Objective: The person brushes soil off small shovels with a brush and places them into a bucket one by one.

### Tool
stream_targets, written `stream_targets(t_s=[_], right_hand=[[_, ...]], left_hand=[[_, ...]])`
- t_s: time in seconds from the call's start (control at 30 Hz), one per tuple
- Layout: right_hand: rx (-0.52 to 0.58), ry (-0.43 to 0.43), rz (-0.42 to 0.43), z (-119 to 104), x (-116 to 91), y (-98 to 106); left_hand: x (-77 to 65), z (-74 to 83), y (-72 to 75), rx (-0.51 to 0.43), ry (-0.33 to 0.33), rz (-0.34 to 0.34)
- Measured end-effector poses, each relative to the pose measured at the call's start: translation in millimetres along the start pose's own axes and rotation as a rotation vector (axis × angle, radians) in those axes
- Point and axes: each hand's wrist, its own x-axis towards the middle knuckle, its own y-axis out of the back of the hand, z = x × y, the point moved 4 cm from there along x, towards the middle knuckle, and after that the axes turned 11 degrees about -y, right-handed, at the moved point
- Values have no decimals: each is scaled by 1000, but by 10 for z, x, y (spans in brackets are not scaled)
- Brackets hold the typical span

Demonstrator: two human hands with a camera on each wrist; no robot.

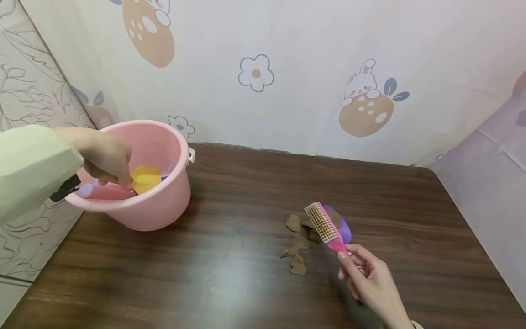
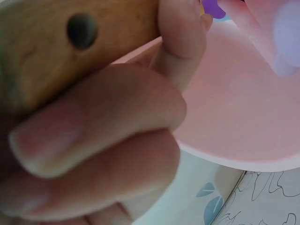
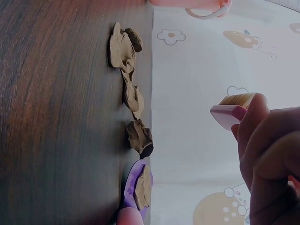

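My left hand (image 1: pixel 108 155) reaches into the pink bucket (image 1: pixel 172 196). Its curled fingers grip a wooden handle (image 2: pixel 47 47) with a round hole, seen close up in the left wrist view; the tool's other end is hidden. Beside those fingertips, in the head view, is a yellow piece (image 1: pixel 145 179) inside the bucket. My right hand (image 1: pixel 371 276) pinches a pink-handled brush (image 1: pixel 324 224), its tan bristles facing up and left. Below the brush, a purple scoop-like piece (image 1: pixel 344 230) lies on the table with brown clay (image 3: pixel 143 187) on it.
Several flat brown clay lumps (image 1: pixel 293 222) lie on the dark wooden table (image 1: pixel 230 192), left of the brush. A pale purple rounded end (image 1: pixel 85 190) shows at the bucket's near left rim. Patterned cloth (image 1: pixel 287 114) stands behind the table.
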Motion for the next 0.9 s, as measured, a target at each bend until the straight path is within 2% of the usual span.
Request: stream_targets(t_s=[0.2, 0.43, 0.63, 0.9], right_hand=[[4, -12, -2, 17, -3, 9], [0, 2, -6, 27, 2, 3], [-13, -2, 1, 37, 8, 7], [-6, 2, -3, 34, 9, 6]], left_hand=[[20, -21, 3, -46, 14, 12], [66, -22, -8, 86, 12, 86], [105, -41, -3, 95, 31, 117], [123, -54, 5, 87, 24, 141]])
